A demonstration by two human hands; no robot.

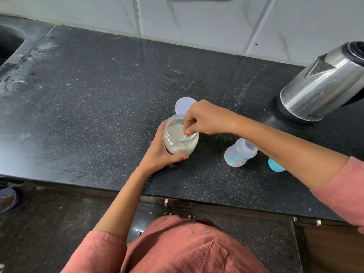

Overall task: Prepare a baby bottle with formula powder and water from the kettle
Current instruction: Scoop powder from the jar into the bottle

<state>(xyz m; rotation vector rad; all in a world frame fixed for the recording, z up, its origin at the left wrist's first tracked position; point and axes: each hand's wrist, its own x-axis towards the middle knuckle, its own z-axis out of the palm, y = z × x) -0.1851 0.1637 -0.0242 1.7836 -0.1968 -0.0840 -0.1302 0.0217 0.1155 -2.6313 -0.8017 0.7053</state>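
Left grip (157, 152) is wrapped round the clear jar (180, 143) of formula powder (176, 129): fingers curled behind the far wall, thumb pressed across the near side. The jar sits mid-table (88, 99), mouth open and tipped a little toward the camera; whether its base touches the surface, I cannot tell.

Right grip (204, 118) comes in from the right, directly over the jar's mouth, fingertips dipped just inside the rim. Thumb and forefinger are pinching the handle of a pale green scoop (186, 137), whose lower end is down in the powder against the near-right wall of the jar.

Just behind the jar, touching or nearly so, lies its white lid (184, 105), flat on the table and partly hidden by the right grip.

The baby bottle (239, 152) stands to the right of the jar, apart from both grips, its top tucked under the right forearm. A teal cap (275, 165) sits just beyond it, near the table's front edge. The steel kettle (323, 81) stands far right, well apart, near the tiled wall (197, 20).
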